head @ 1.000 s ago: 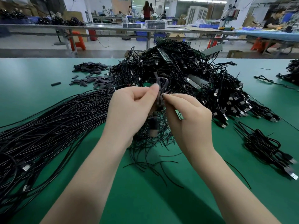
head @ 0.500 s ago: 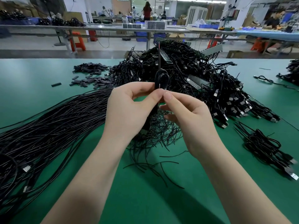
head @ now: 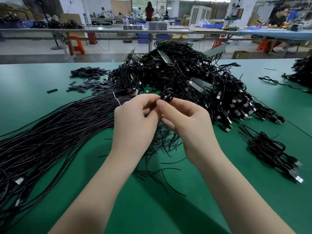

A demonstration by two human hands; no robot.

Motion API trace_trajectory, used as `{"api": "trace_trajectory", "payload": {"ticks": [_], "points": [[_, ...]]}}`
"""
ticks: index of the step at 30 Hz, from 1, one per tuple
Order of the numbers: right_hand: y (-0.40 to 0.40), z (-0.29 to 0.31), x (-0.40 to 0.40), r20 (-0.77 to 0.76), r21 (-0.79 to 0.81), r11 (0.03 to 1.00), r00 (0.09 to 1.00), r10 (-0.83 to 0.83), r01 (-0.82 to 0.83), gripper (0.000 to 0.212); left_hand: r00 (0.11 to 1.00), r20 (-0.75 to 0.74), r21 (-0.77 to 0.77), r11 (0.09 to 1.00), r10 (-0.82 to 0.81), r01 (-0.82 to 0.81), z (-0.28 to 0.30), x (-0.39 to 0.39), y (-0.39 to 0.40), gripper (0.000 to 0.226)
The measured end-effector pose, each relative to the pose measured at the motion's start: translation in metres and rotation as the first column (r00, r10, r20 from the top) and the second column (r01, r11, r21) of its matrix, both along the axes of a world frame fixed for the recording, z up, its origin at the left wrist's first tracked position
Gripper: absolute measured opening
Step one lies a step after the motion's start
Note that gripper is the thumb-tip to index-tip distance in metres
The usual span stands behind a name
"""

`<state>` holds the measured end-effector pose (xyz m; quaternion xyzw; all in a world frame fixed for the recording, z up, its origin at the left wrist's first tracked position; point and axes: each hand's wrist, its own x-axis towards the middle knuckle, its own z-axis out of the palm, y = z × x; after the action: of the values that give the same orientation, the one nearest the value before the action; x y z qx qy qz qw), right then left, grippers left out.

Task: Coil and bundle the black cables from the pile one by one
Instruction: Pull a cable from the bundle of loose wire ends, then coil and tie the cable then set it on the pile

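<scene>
While both hands pinched the small coil [head: 166, 96] above the green table [head: 168, 208], the left hand [head: 135, 119] and right hand [head: 185, 120] had fingertips clamped on it. A slackened pinch would probably let the loops spring open. No bin showed; the pile [head: 185, 81] and finished bundles [head: 270, 149] lay loose.

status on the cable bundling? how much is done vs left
Done: a small stack of coiled bundles lies on the green table to the right. In hand: the left hand and right hand both pinch one small cable coil above the loose ties. Left: the long straight cables fanned out on the left look uncoiled, so most of the job remains.
</scene>
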<state>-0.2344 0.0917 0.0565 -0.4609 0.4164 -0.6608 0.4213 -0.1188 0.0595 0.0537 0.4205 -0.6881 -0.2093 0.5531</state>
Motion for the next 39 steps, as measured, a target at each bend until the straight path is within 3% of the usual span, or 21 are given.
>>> {"api": "trace_trajectory", "payload": {"ticks": [5, 7, 9, 10, 12, 14, 15, 16, 17, 18, 19, 20, 22, 23, 24, 27, 32, 34, 36, 37, 39], "points": [[-0.007, -0.018, 0.004, 0.056, 0.09, 0.995, 0.997, -0.049, 0.044, 0.006, 0.988, 0.117, -0.104, 0.991, 0.097, -0.085, -0.011, -0.004, -0.001, 0.026], [-0.013, -0.031, 0.003, 0.097, 0.175, 0.985, 0.995, -0.029, 0.012, 0.023, 0.977, 0.179, -0.081, 0.991, 0.117, -0.104, -0.021, -0.008, -0.001, 0.027], [-0.018, -0.04, -0.005, 0.175, 0.31, 0.948, 0.984, 0.016, -0.071, 0.037, 0.965, 0.254, -0.001, 0.998, 0.062, -0.064, -0.032, -0.013, 0.0, 0.026], [-0.019, -0.042, -0.011, 0.246, 0.376, 0.918, 0.969, 0.035, -0.129, 0.033, 0.968, 0.249, 0.094, 0.996, -0.025, 0.001, -0.037, -0.016, 0.001, 0.028], [-0.018, -0.041, -0.033, 0.367, 0.443, 0.883, 0.93, -0.02, -0.156, 0.022, 0.962, 0.17, 0.298, 0.942, -0.214, 0.157, -0.043, -0.02, 0.004, 0.055], [-0.011, -0.037, -0.065, 0.269, 0.412, 0.909, 0.946, -0.179, 0.055, 0.021, 0.952, 0.193, 0.276, 0.944, -0.237, 0.179, -0.046, -0.02, 0.005, 0.058], [-0.005, -0.034, -0.084, 0.049, 0.355, 0.9, 0.956, -0.289, 0.254, 0.021, 0.956, 0.21, 0.22, 0.963, -0.203, 0.156, -0.046, -0.018, 0.006, 0.051], [0.004, -0.031, -0.104, -0.27, 0.236, 0.847, 0.869, -0.415, 0.477, 0.02, 0.965, 0.209, 0.178, 0.977, -0.158, 0.121, -0.045, -0.015, 0.006, 0.043], [0.014, -0.03, -0.125, -0.556, 0.052, 0.77, 0.659, -0.507, 0.636, 0.02, 0.974, 0.192, 0.17, 0.981, -0.121, 0.088, -0.045, -0.011, 0.005, 0.037], [0.023, -0.03, -0.146, -0.729, -0.13, 0.693, 0.405, -0.551, 0.709, 0.023, 0.98, 0.179, 0.177, 0.983, -0.085, 0.053, -0.047, -0.006, 0.003, 0.034], [0.032, -0.031, -0.166, -0.807, -0.24, 0.635, 0.213, -0.551, 0.734, 0.027, 0.983, 0.174, 0.188, 0.982, -0.05, 0.017, -0.049, -0.001, 0.0, 0.032], [0.04, -0.035, -0.181, -0.853, -0.278, 0.602, 0.096, -0.513, 0.748, 0.031, 0.984, 0.18, 0.196, 0.98, -0.017, -0.019, -0.054, 0.005, -0.003, 0.032], [0.053, -0.05, -0.2, -0.936, -0.265, 0.552, -0.073, -0.345, 0.791, 0.036, 0.979, 0.199, 0.194, 0.977, 0.049, -0.088, -0.064, 0.021, -0.007, 0.03], [0.057, -0.061, -0.204, -0.968, -0.221, 0.536, -0.115, -0.224, 0.815, 0.035, 0.974, 0.212, 0.183, 0.975, 0.084, -0.124, -0.07, 0.029, -0.009, 0.03], [0.059, -0.072, -0.206, -0.988, -0.151, 0.534, -0.118, -0.095, 0.832, 0.034, 0.967, 0.228, 0.172, 0.972, 0.116, -0.158, -0.076, 0.037, -0.011, 0.031], [0.065, -0.095, -0.205, -0.993, 0.118, 0.559, 0.096, 0.069, 0.821, 0.044, 0.952, 0.258, 0.16, 0.964, 0.166, -0.212, -0.089, 0.056, -0.012, 0.034], [0.061, -0.094, -0.207, -0.983, 0.182, 0.533, 0.141, 0.118, 0.826, 0.049, 0.916, 0.345, 0.127, 0.956, 0.207, -0.264, -0.109, 0.071, -0.007, 0.036], [0.056, -0.083, -0.198, -0.993, 0.073, 0.497, 0.018, 0.114, 0.865, 0.045, 0.925, 0.326, 0.122, 0.961, 0.196, -0.247, -0.111, 0.069, -0.007, 0.034], [0.046, -0.069, -0.18, -0.99, -0.107, 0.537, -0.137, 0.015, 0.837, 0.042, 0.921, 0.352, 0.117, 0.968, 0.167, -0.221, -0.114, 0.069, -0.009, 0.033], [0.039, -0.064, -0.167, -0.986, -0.163, 0.58, -0.156, -0.064, 0.798, 0.043, 0.922, 0.354, 0.129, 0.968, 0.157, -0.215, -0.115, 0.069, -0.01, 0.032], [0.022, -0.056, -0.134, -0.973, -0.221, 0.688, -0.107, -0.205, 0.691, 0.043, 0.929, 0.328, 0.173, 0.957, 0.169, -0.235, -0.116, 0.072, -0.012, 0.032]]}}
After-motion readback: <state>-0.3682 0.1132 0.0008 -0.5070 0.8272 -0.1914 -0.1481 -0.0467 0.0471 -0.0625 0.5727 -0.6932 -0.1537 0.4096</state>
